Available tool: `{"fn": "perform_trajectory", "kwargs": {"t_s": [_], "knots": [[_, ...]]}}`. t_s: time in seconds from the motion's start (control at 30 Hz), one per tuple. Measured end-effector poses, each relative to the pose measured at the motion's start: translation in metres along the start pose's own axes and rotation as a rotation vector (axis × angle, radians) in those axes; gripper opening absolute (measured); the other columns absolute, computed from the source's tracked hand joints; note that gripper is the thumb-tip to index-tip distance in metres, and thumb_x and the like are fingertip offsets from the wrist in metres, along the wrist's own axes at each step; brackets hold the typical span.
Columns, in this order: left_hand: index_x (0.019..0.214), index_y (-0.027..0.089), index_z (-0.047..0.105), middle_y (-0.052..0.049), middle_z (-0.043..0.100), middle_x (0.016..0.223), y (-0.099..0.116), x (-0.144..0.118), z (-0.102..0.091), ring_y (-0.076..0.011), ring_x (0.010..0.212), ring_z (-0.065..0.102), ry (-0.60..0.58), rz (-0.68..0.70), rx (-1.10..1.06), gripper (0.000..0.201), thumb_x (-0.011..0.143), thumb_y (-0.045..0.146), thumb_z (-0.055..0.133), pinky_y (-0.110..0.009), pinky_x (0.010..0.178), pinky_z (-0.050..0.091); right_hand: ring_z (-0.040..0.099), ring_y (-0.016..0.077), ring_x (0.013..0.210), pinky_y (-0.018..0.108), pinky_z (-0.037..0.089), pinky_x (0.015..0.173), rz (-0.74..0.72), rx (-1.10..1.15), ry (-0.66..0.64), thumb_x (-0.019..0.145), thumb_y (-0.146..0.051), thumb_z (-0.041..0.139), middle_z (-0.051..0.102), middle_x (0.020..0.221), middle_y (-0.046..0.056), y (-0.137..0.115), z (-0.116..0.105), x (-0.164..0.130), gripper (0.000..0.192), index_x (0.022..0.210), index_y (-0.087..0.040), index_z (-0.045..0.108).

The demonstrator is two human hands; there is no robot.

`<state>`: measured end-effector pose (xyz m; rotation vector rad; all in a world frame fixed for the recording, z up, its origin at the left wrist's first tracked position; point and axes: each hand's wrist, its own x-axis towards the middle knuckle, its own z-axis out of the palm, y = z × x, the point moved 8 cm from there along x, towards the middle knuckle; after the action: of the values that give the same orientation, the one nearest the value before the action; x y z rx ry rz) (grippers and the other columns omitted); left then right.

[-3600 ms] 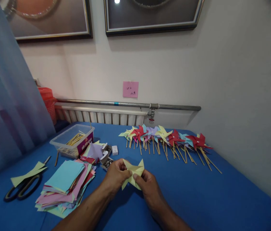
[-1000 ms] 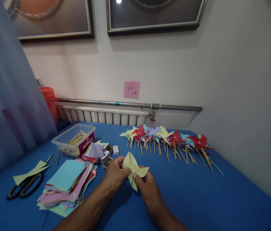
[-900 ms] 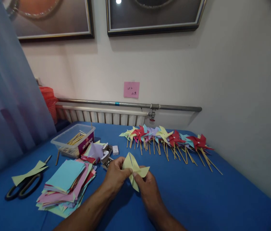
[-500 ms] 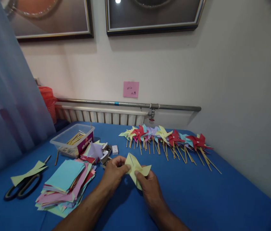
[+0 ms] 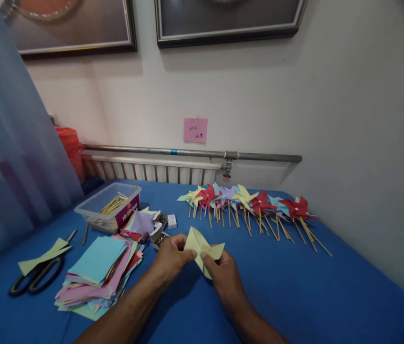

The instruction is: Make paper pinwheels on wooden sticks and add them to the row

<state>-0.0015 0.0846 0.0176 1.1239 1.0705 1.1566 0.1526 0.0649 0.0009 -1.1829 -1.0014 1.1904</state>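
Both hands hold a pale yellow paper pinwheel piece [image 5: 201,246] just above the blue table [image 5: 295,286]. My left hand [image 5: 171,257] pinches its left side at the centre. Fingers of my right hand [image 5: 223,274] pinch its lower right side. Some flaps are folded toward the middle and one pointed flap stands up. Just left of my left hand lies a small open box of metal pins [image 5: 159,239].
A row of finished coloured pinwheels on sticks [image 5: 252,205] lies at the back. A stack of coloured paper squares [image 5: 96,272] sits at the left, black scissors [image 5: 32,282] further left, and a clear tub of wooden sticks [image 5: 111,208] behind. A wall rises on the right.
The yellow paper has been turned in my hands and more flaps are folded to the centre. The hands stay in the same spot.
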Motion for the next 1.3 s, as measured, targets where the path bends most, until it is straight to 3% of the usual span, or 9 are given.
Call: {"fn": "perform_trajectory", "kwargs": {"t_s": [0.23, 0.37, 0.5, 0.7, 0.83, 0.93, 1.07, 1.3], "knots": [[0.080, 0.017, 0.071, -0.003, 0.074, 0.073, -0.005, -0.002, 0.010, -0.0151, 0.063, 0.061, -0.052, -0.021, -0.064, 0.033, 0.053, 0.028, 0.085, -0.026, 0.065, 0.046, 0.072, 0.0269, 0.073, 0.034, 0.055, 0.067, -0.025, 0.023, -0.004, 0.064, -0.047, 0.087, 0.080, 0.078, 0.005, 0.000, -0.003, 0.001, 0.036, 0.085, -0.020, 0.077], [0.075, 0.016, 0.071, -0.002, 0.069, 0.065, 0.007, -0.007, 0.005, -0.0133, 0.058, 0.058, -0.001, -0.038, -0.079, 0.029, 0.058, 0.035, 0.082, -0.025, 0.061, 0.043, 0.073, 0.0274, 0.073, 0.036, 0.056, 0.071, 0.053, 0.152, -0.039, 0.066, -0.045, 0.089, 0.079, 0.073, 0.003, 0.004, 0.001, -0.002, 0.037, 0.091, -0.019, 0.079], [0.073, 0.016, 0.069, 0.001, 0.065, 0.061, 0.018, -0.010, 0.000, -0.0106, 0.053, 0.052, 0.044, -0.033, -0.055, 0.027, 0.060, 0.036, 0.081, -0.023, 0.057, 0.038, 0.074, 0.0254, 0.077, 0.034, 0.057, 0.074, 0.124, 0.338, -0.139, 0.069, -0.039, 0.090, 0.081, 0.083, 0.005, -0.001, 0.014, -0.010, 0.038, 0.099, -0.018, 0.078], [0.074, 0.015, 0.069, 0.001, 0.064, 0.060, 0.015, -0.009, 0.002, -0.0111, 0.053, 0.052, 0.065, -0.004, -0.033, 0.028, 0.060, 0.036, 0.081, -0.023, 0.056, 0.037, 0.070, 0.0179, 0.073, 0.027, 0.056, 0.068, 0.267, 0.458, -0.182, 0.065, -0.030, 0.094, 0.080, 0.084, 0.004, 0.000, 0.017, -0.015, 0.036, 0.094, -0.017, 0.077], [0.089, 0.016, 0.072, -0.001, 0.071, 0.073, 0.023, -0.012, -0.009, -0.0153, 0.066, 0.060, 0.169, 0.102, 0.033, 0.031, 0.065, 0.034, 0.079, -0.025, 0.063, 0.043, 0.070, 0.0180, 0.072, 0.029, 0.058, 0.067, 0.324, 0.515, -0.166, 0.063, -0.027, 0.095, 0.080, 0.085, 0.004, 0.006, 0.011, -0.014, 0.035, 0.091, -0.018, 0.076], [0.083, 0.019, 0.073, -0.001, 0.070, 0.076, 0.042, -0.019, -0.016, -0.0168, 0.072, 0.061, 0.242, 0.243, 0.202, 0.017, 0.074, 0.032, 0.074, -0.025, 0.066, 0.044, 0.071, 0.0183, 0.072, 0.029, 0.059, 0.067, 0.343, 0.542, -0.143, 0.065, -0.026, 0.094, 0.079, 0.083, 0.003, 0.010, 0.008, -0.013, 0.032, 0.089, -0.018, 0.075], [0.070, 0.019, 0.072, 0.001, 0.062, 0.062, 0.047, -0.024, -0.003, -0.0150, 0.060, 0.051, 0.121, 0.240, 0.358, 0.017, 0.077, 0.035, 0.070, -0.025, 0.058, 0.036, 0.071, 0.0188, 0.073, 0.029, 0.058, 0.066, 0.325, 0.555, -0.096, 0.064, -0.027, 0.095, 0.080, 0.083, 0.002, 0.011, 0.006, -0.011, 0.032, 0.088, -0.020, 0.073], [0.063, 0.020, 0.070, 0.002, 0.058, 0.056, 0.028, -0.027, 0.017, -0.0129, 0.053, 0.043, 0.023, 0.127, 0.347, 0.023, 0.078, 0.037, 0.067, -0.026, 0.054, 0.028, 0.074, 0.0279, 0.092, 0.034, 0.056, 0.075, 0.220, 0.550, -0.134, 0.063, -0.035, 0.094, 0.081, 0.087, 0.006, 0.002, 0.010, -0.010, 0.037, 0.090, -0.019, 0.074]]}}
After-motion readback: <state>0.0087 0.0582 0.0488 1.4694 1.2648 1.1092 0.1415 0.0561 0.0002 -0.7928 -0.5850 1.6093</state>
